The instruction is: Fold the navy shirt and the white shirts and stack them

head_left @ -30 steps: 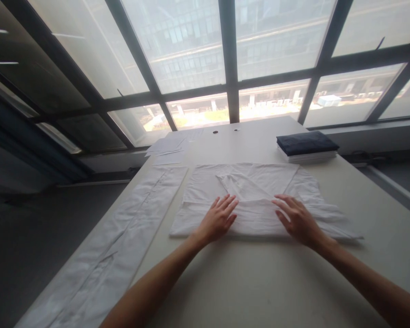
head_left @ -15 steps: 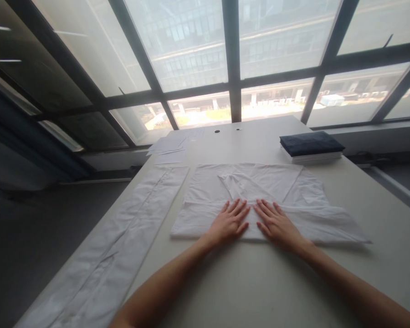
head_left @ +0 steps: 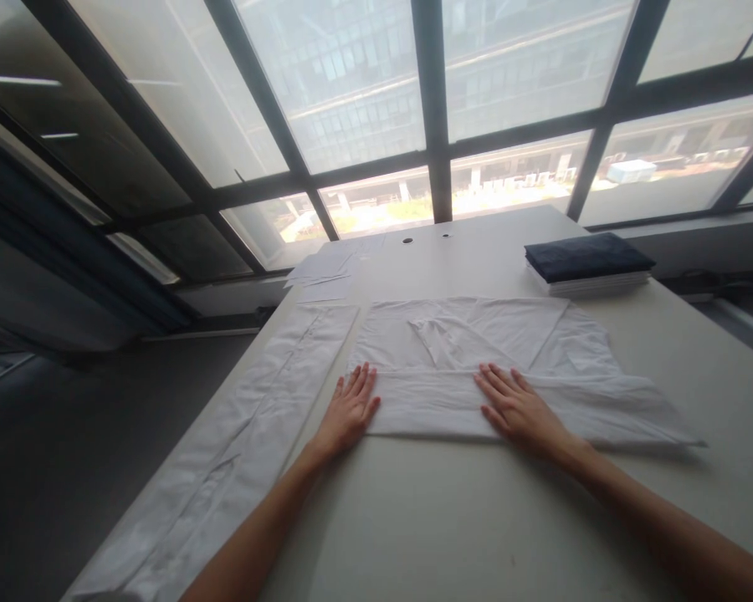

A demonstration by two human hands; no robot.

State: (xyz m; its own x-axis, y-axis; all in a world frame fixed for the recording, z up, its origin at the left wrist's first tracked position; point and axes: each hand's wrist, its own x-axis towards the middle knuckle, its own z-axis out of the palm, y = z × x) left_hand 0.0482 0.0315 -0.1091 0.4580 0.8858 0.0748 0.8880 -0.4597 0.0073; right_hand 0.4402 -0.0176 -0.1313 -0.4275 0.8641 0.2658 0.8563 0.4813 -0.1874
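- White garment (head_left: 483,334) lies on the table (head_left: 427,518), its six o'clock side folded over.
- Left hand (head_left: 350,410) rests flat, unclenched, at its eight o'clock corner.
- Right hand (head_left: 518,410): flat, unclenched, at six o'clock.
- Dark folded cloth (head_left: 586,257): one o'clock beyond.

this looks like an office (tall framed windows (head_left: 332,75), white desk (head_left: 439,518), papers (head_left: 320,267)).
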